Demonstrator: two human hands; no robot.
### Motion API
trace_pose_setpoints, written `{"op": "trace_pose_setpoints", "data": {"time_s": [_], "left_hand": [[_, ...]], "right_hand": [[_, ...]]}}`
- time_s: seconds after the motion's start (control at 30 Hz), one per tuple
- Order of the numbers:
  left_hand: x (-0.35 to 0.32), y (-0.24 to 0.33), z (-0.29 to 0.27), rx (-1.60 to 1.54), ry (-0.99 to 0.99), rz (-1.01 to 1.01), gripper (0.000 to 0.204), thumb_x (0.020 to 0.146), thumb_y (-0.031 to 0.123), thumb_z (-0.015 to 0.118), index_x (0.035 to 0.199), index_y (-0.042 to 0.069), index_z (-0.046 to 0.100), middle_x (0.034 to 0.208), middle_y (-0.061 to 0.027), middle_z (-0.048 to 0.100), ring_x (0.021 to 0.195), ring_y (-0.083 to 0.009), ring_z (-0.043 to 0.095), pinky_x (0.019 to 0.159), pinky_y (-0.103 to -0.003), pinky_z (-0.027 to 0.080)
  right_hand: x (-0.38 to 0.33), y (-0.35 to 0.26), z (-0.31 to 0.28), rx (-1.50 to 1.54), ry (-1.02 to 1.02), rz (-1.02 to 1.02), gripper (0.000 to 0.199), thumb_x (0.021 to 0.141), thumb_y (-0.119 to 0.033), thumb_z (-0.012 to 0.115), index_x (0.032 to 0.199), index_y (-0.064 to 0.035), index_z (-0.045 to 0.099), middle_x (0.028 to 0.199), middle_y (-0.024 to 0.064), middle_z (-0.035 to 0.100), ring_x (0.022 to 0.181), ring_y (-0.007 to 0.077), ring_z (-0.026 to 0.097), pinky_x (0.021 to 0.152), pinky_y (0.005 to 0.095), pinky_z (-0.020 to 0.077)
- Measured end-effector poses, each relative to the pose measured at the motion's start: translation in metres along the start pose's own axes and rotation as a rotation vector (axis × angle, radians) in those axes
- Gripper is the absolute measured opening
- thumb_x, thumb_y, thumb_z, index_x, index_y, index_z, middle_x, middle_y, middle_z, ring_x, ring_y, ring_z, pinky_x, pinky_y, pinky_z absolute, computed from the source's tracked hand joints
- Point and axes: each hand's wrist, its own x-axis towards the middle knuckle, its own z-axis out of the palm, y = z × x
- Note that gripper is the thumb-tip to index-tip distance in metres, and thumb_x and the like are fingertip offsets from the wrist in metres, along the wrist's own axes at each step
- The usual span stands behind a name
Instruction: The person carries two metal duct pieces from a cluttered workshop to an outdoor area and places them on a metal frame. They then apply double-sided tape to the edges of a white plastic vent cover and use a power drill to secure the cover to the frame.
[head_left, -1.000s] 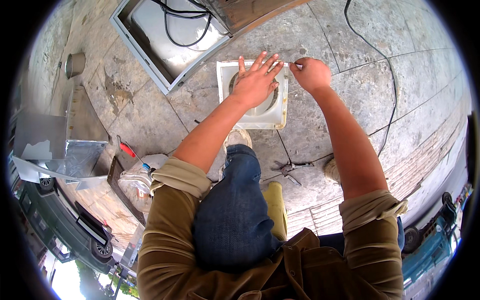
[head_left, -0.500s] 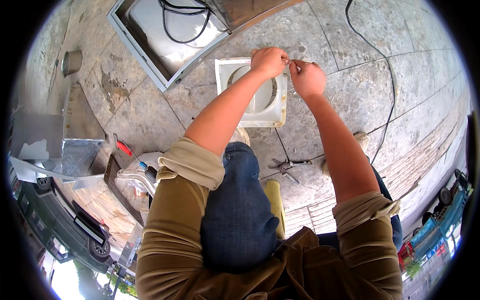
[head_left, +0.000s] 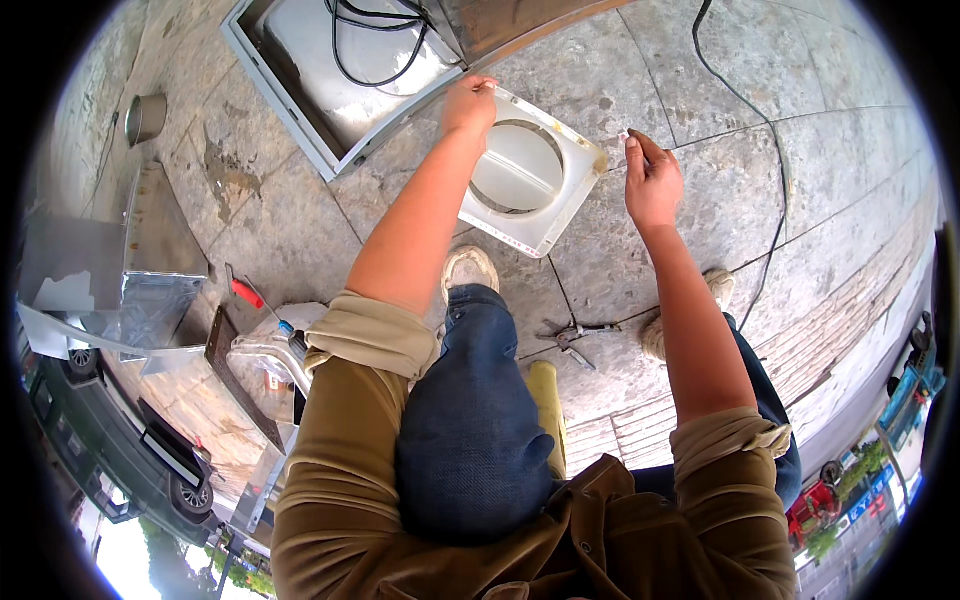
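A square, off-white vent panel (head_left: pixel 574 196) with a round opening and a flap with a straight rib in it is turned cornerwise in front of me. My left hand (head_left: pixel 468 108) is closed at its far-left corner, fingertips pinched on the edge there. To the right of the panel, apart from it, my right hand (head_left: pixel 654 182) is closed in a pinch. A small white scrap (head_left: pixel 624 136) sticks out between its thumb and finger. What the scrap is made of is too small to tell.
A grey metal housing (head_left: pixel 330 150) with a coiled black cable (head_left: pixel 375 80) stands far left. Pliers (head_left: pixel 575 335) lie on the floor by my feet. A red-handled screwdriver (head_left: pixel 246 292) and sheet-metal parts (head_left: pixel 165 300) are at left. Another black cable (head_left: pixel 780 170) runs along the right.
My hands have parted, the left moving left and the right moving right. The panel has rotated from nearly square-on to cornerwise. The white scrap now shows in my right fingers.
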Motion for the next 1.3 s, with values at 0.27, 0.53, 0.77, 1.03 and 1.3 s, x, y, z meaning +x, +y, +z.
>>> {"op": "trace_pose_setpoints", "data": {"time_s": [0.27, 0.53, 0.77, 1.03, 1.3], "left_hand": [[-0.084, 0.049, 0.0, 0.195, -0.11, 0.589, 0.022, 0.082, 0.029, 0.066, 0.091, 0.009, 0.068, 0.091, -0.0073, 0.063, 0.084, -0.0228, 0.06, 0.077, -0.033, 0.046], [-0.094, 0.053, 0.015, 0.02, -0.443, 0.392, 0.016, 0.077, 0.02, 0.071, 0.084, 0.006, 0.066, 0.09, -0.0075, 0.062, 0.077, -0.0227, 0.061, 0.068, -0.03, 0.049], [-0.047, 0.053, -0.017, 0.342, -0.041, 0.598, 0.01, 0.077, 0.02, 0.068, 0.079, 0.01, 0.066, 0.095, -0.0054, 0.062, 0.091, -0.0223, 0.059, 0.083, -0.038, 0.04], [-0.016, 0.023, -0.033, 0.635, 0.105, 0.454, 0.011, 0.076, 0.025, 0.069, 0.079, 0.014, 0.068, 0.104, -0.0045, 0.062, 0.101, -0.0232, 0.056, 0.083, -0.042, 0.035], [-0.015, 0.02, -0.029, 0.705, 0.12, 0.495, 0.012, 0.077, 0.026, 0.067, 0.081, 0.015, 0.066, 0.098, -0.0048, 0.061, 0.097, -0.0233, 0.055, 0.082, -0.043, 0.034]], "right_hand": [[-0.002, -0.029, -0.042, 0.139, -0.313, -0.282, 0.038, 0.077, -0.013, 0.058, 0.115, -0.0041, 0.056, 0.086, 0.0146, 0.062, 0.083, 0.0316, 0.054, 0.074, 0.0404, 0.0459], [0.0, -0.043, -0.037, 0.075, -0.344, -0.393, 0.037, 0.079, -0.013, 0.058, 0.114, -0.0013, 0.055, 0.085, 0.0128, 0.063, 0.081, 0.0305, 0.054, 0.078, 0.041, 0.0427], [0.02, -0.027, -0.064, -0.187, -0.233, -0.455, 0.032, 0.085, -0.036, 0.057, 0.098, -0.0089, 0.068, 0.059, 0.0064, 0.061, 0.078, 0.0263, 0.056, 0.078, 0.038, 0.0419], [0.013, -0.004, -0.031, -0.44, -0.366, -0.145, 0.029, 0.083, -0.039, 0.058, 0.083, -0.0139, 0.073, 0.067, 0.0094, 0.065, 0.074, 0.0288, 0.062, 0.073, 0.0403, 0.0476], [0.01, 0.011, -0.007, -0.399, -0.4, -0.033, 0.031, 0.082, -0.041, 0.057, 0.085, -0.0138, 0.073, 0.073, 0.0132, 0.067, 0.072, 0.0311, 0.064, 0.069, 0.0397, 0.0513]]}}
